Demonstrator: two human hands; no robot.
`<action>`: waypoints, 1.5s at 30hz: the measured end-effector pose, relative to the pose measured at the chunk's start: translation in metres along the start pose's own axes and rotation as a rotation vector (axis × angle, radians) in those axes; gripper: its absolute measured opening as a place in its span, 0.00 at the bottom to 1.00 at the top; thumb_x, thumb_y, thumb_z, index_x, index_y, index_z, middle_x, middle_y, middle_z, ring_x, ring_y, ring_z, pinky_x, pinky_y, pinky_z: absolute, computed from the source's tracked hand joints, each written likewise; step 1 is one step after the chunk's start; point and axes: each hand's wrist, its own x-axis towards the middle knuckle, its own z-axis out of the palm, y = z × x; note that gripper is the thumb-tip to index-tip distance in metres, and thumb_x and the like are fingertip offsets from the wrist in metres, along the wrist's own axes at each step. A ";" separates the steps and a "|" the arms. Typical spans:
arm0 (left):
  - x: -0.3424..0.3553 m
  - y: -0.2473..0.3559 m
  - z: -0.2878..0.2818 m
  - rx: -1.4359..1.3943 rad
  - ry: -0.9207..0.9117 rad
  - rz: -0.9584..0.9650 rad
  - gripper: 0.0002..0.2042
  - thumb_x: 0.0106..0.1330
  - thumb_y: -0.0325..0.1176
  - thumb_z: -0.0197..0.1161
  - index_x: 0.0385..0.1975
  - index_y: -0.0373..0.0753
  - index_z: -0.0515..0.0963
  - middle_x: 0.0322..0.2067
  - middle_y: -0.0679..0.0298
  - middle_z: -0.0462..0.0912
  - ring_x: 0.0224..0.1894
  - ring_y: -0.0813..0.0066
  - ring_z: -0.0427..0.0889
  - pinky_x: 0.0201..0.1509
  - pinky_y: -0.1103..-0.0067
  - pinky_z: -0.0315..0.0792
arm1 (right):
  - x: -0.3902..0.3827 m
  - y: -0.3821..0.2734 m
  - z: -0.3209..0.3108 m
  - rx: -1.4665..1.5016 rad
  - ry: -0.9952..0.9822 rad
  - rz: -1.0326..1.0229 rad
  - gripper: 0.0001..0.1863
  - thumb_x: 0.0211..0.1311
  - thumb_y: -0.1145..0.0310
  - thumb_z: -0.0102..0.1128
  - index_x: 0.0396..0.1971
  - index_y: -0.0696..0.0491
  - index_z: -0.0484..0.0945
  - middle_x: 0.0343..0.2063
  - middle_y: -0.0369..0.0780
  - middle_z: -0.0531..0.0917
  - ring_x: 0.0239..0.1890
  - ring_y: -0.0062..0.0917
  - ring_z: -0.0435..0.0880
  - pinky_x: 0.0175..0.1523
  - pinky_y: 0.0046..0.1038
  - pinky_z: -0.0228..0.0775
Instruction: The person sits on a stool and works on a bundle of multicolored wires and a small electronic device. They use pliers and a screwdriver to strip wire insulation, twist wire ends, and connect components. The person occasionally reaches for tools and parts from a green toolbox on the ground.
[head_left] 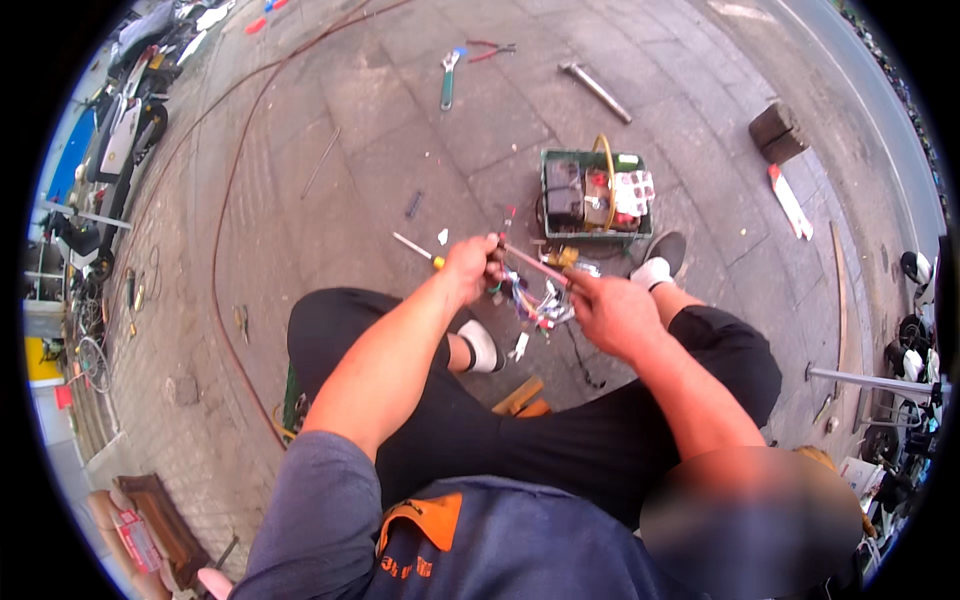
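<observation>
1. Widest of all, the paved ground (360, 200) spread under everything, and loose tools lay about on it; a foot shifting carelessly could, I judged, have caught one.
2. Next in size, the green crate (600, 237) sat just beyond the hands, packed with boxy items; a snagged wire might have tugged at its load.
3. Then the hands! The left hand (470, 265) had its fingers closed on one end of the strip, and the right hand (615, 312) was gripping the other.
4. Beneath them hung the wire bundle (540, 305), tangled, with pale connectors; a hard pull looked likely to strain a joint.
5. There was the reddish-brown strip (535, 264), stretched between both hands, above the wires; uneven tension or a loose pinch could have let it slip.
6. Smaller yet, the screwdriver (415, 248) lay near the left hand, where a stray knuckle might have knocked it.
</observation>
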 end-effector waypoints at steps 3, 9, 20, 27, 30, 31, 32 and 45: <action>-0.001 0.007 -0.003 -0.027 -0.044 -0.018 0.10 0.82 0.39 0.52 0.41 0.41 0.76 0.29 0.69 0.73 0.25 0.81 0.66 0.30 0.79 0.69 | 0.000 -0.003 -0.001 -0.014 0.034 -0.002 0.17 0.73 0.58 0.56 0.56 0.45 0.81 0.34 0.47 0.89 0.39 0.45 0.89 0.43 0.46 0.80; -0.007 0.011 -0.003 -0.035 -0.004 -0.013 0.11 0.82 0.39 0.52 0.41 0.41 0.76 0.30 0.68 0.75 0.25 0.79 0.69 0.31 0.77 0.73 | 0.003 -0.006 -0.002 -0.023 0.004 0.018 0.17 0.73 0.59 0.56 0.57 0.45 0.80 0.36 0.47 0.89 0.40 0.44 0.89 0.44 0.45 0.81; -0.004 0.010 -0.002 -0.018 -0.028 -0.018 0.12 0.83 0.40 0.51 0.42 0.40 0.77 0.32 0.67 0.76 0.27 0.79 0.69 0.32 0.77 0.73 | 0.006 -0.006 -0.015 0.111 -0.143 0.178 0.20 0.74 0.55 0.54 0.60 0.43 0.81 0.42 0.48 0.89 0.47 0.47 0.87 0.53 0.46 0.79; -0.004 0.007 -0.003 -0.042 -0.123 0.014 0.11 0.82 0.39 0.52 0.42 0.40 0.77 0.31 0.67 0.76 0.27 0.79 0.69 0.34 0.76 0.73 | 0.012 0.011 -0.015 0.271 -0.273 0.247 0.22 0.75 0.54 0.53 0.64 0.43 0.79 0.48 0.51 0.88 0.55 0.47 0.85 0.61 0.44 0.76; 0.003 0.001 -0.017 -0.072 -0.187 0.055 0.10 0.80 0.40 0.54 0.41 0.42 0.77 0.30 0.67 0.75 0.28 0.77 0.70 0.36 0.75 0.71 | 0.014 0.006 -0.014 0.385 -0.336 0.251 0.25 0.76 0.54 0.53 0.67 0.50 0.76 0.54 0.53 0.85 0.59 0.46 0.84 0.65 0.41 0.74; -0.001 0.000 -0.011 -0.057 -0.166 0.070 0.10 0.80 0.41 0.55 0.43 0.42 0.78 0.30 0.67 0.75 0.28 0.77 0.70 0.36 0.75 0.70 | 0.014 0.010 -0.011 0.428 -0.338 0.259 0.26 0.77 0.53 0.54 0.67 0.51 0.76 0.55 0.53 0.85 0.60 0.46 0.84 0.65 0.41 0.74; -0.003 0.002 -0.018 -0.060 -0.151 0.076 0.10 0.80 0.42 0.56 0.44 0.43 0.78 0.31 0.67 0.76 0.28 0.77 0.70 0.36 0.75 0.70 | 0.017 0.007 -0.007 0.463 -0.356 0.262 0.26 0.77 0.52 0.54 0.66 0.52 0.76 0.54 0.53 0.86 0.59 0.46 0.84 0.65 0.40 0.74; 0.007 0.005 -0.013 -0.110 -0.107 0.020 0.13 0.81 0.40 0.53 0.54 0.40 0.76 0.30 0.68 0.74 0.25 0.81 0.68 0.32 0.79 0.68 | 0.010 0.023 0.002 0.186 -0.183 0.149 0.22 0.73 0.53 0.53 0.61 0.46 0.79 0.46 0.48 0.88 0.49 0.48 0.86 0.54 0.48 0.78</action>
